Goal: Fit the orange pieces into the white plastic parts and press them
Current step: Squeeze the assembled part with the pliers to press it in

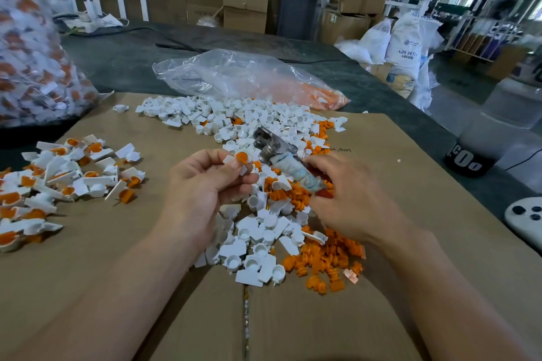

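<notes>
Centre frame: left hand (205,184) pinches white plastic part (228,159) with round orange piece (242,158); right hand (349,202) grips tape-wrapped metal tool (275,147). Align squarely, then press.

Smooth white plastic parts (258,231) and orange plastic pieces (325,261) are lying on matt brown cardboard (410,184). A dull grey metal tool (272,144) is showing a tape-wrapped handle, and a crinkled clear plastic bag (234,73) is shining glossily.
</notes>
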